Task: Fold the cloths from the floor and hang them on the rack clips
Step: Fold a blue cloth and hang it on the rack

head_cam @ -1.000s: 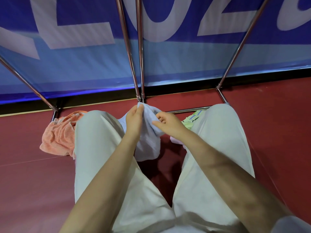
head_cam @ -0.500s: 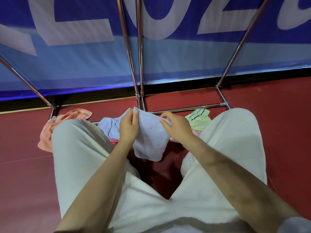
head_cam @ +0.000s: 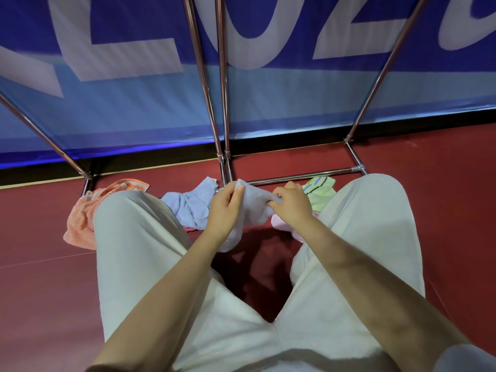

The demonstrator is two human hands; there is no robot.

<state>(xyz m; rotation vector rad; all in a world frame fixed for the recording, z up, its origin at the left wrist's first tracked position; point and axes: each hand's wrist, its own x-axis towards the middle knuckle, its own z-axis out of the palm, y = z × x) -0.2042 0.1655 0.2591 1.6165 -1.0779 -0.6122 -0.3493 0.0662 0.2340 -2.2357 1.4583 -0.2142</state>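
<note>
Both hands pinched a pale blue cloth [head_cam: 251, 208] above the floor [head_cam: 40, 291] between the knees: left hand [head_cam: 224, 208] at its top edge, right hand [head_cam: 291, 205] beside it, near the rack [head_cam: 222, 103]

A dark red floor [head_cam: 442, 210] runs back to a black skirting strip [head_cam: 295, 145]; above it hangs a blue banner [head_cam: 134, 108] with large pale letters; light glints along its lower edge.

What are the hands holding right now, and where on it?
Both hold the light blue cloth by its top edge: left hand and right hand pinch it, apart.
</note>
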